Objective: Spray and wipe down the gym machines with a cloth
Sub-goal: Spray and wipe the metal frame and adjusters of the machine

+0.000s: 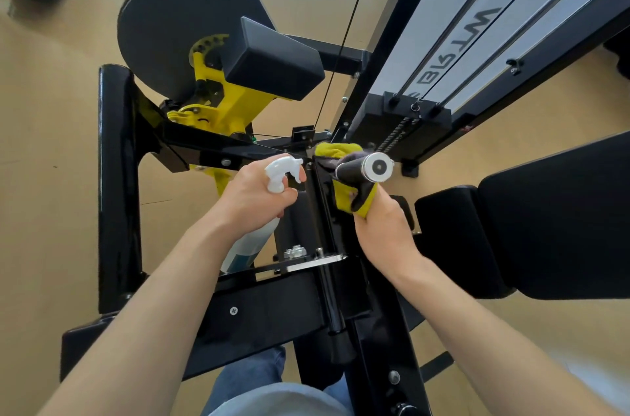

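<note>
— What was on the left side?

— The left hand [254, 194] gripped a white spray bottle [254, 238] by its neck, nozzle pointing toward two o'clock at the black machine frame [119, 177].

— And further right?

— At about three o'clock from the bottle, the right hand [381, 228] held a yellow-and-grey cloth [344, 192] wrapped around a chrome-capped handle [366, 168]. A black seat pad [545, 238] lay beyond.
</note>
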### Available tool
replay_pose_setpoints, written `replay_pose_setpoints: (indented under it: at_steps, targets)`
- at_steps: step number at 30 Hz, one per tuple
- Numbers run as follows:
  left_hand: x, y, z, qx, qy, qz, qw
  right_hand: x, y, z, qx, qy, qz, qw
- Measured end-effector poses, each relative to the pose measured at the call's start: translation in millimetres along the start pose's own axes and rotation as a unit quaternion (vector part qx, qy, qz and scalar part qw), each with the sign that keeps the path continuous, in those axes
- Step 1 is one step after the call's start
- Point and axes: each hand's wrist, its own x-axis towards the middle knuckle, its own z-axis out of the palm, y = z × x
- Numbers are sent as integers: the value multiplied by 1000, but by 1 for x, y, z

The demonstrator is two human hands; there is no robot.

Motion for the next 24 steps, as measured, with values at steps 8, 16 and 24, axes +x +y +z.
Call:
replay_pose_setpoints:
  at_steps: [8, 16, 24]
  targets:
    - [0, 0, 1, 16, -3, 8, 1000, -28, 13, 6, 0, -72, -37, 997]
    - [-4, -1, -2, 24, -4, -9, 1000, -7, 8, -10, 103, -73, 164, 978]
    - [0, -1, -1, 18, -5, -18, 1000, 89, -7, -30, 172, -259, 230, 922]
